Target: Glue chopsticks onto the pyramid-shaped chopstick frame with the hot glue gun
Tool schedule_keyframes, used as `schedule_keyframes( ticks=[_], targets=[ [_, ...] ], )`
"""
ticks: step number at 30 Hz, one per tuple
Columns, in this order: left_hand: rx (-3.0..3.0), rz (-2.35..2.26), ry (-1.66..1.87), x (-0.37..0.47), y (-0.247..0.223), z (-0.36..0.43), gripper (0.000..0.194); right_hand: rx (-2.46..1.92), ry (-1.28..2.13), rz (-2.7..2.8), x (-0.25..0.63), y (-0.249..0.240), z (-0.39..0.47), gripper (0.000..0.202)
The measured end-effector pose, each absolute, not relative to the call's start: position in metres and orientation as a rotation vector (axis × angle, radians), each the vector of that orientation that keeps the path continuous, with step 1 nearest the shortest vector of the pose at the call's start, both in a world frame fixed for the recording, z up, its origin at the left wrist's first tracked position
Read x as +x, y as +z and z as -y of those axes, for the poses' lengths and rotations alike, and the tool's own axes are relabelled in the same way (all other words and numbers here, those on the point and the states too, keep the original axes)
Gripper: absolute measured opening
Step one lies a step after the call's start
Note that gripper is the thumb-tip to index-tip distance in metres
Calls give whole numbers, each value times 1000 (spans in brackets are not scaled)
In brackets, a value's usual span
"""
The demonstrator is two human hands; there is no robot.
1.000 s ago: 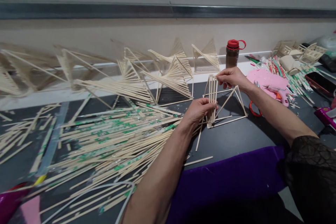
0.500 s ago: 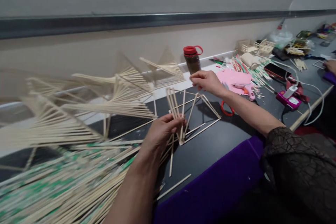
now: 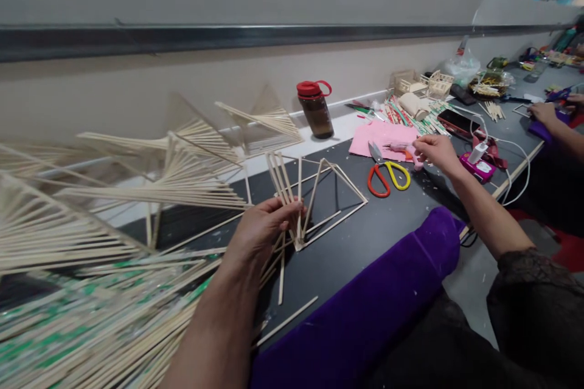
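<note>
My left hand (image 3: 269, 222) pinches the near corner of a wooden stick frame (image 3: 335, 226), where several sticks fan upward. At the pink glue gun (image 3: 401, 147), my right hand (image 3: 433, 151) has its thumb and fingers closed around the handle end. The gun lies over a pink sheet (image 3: 365, 137). Scissors (image 3: 387, 177) with one red and one yellow handle rest just left of the gun. Fanned stick structures (image 3: 196, 188) stand to the left of the frame.
Wrapped sticks (image 3: 114, 322) fill the near left. A bottle with a red lid (image 3: 314, 110) stands by the wall. A phone (image 3: 458, 123), a magenta box (image 3: 477, 167) and white cables are at right. Another person's hands show at far right.
My right hand has moved right and down, from beside the bottle to the glue gun. The view has shifted right, and the scissors are now uncovered. My left hand keeps its hold on the frame.
</note>
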State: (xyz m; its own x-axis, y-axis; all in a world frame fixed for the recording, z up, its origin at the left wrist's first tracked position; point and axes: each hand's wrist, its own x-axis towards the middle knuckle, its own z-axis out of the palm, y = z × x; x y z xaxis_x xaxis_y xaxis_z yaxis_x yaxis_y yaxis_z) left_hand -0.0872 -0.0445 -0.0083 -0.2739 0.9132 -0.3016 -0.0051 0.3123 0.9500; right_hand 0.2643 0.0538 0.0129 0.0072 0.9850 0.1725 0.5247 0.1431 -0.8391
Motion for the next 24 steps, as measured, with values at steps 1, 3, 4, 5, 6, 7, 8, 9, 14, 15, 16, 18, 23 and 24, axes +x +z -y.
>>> schedule_keyframes(
  ticks=[1, 3, 4, 5, 6, 7, 8, 9, 14, 15, 16, 18, 23, 24],
  targets=[
    [854, -1572, 1139, -87, -8, 44, 33, -1638, 605, 1674, 274, 8, -65, 25],
    [846, -1573, 1142, -87, -8, 45, 33, -1886, 405, 1805, 286, -1, -82, 26],
    [840, -1568, 1146, -86, -8, 45, 33, -1965, 350, 1873, 288, -4, -87, 27],
    [835, -1560, 1149, -86, -7, 45, 32, -2020, 316, 1933, 287, -6, -90, 28],
    [833, -1552, 1150, -85, -7, 46, 32, -2056, 294, 1981, 285, -7, -91, 28],
    [834, -1549, 1151, -85, -7, 46, 31, -2079, 271, 2016, 282, -8, -91, 29],
    [839, -1552, 1151, -84, -6, 46, 30, -2102, 240, 2035, 279, -9, -90, 28],
    [845, -1556, 1150, -84, -6, 46, 30, -2120, 199, 2041, 275, -9, -88, 28],
    [843, -1552, 1128, -84, -3, 47, 30, -2084, -10, 2180, 270, -13, -73, 31],
    [841, -1546, 1123, -84, -2, 47, 28, -2072, -39, 2217, 270, -15, -70, 33],
    [840, -1539, 1118, -84, -1, 47, 27, -2068, -58, 2245, 270, -16, -66, 34],
    [830, -1529, 1110, -83, 1, 48, 26, -2073, -74, 2272, 269, -18, -59, 37],
    [842, -1564, 1111, -82, 1, 47, 25, -2071, -135, 2312, 265, -20, -51, 42],
    [892, -1584, 1116, -82, 1, 47, 24, -2078, -145, 2306, 264, -20, -51, 43]
  ],
)
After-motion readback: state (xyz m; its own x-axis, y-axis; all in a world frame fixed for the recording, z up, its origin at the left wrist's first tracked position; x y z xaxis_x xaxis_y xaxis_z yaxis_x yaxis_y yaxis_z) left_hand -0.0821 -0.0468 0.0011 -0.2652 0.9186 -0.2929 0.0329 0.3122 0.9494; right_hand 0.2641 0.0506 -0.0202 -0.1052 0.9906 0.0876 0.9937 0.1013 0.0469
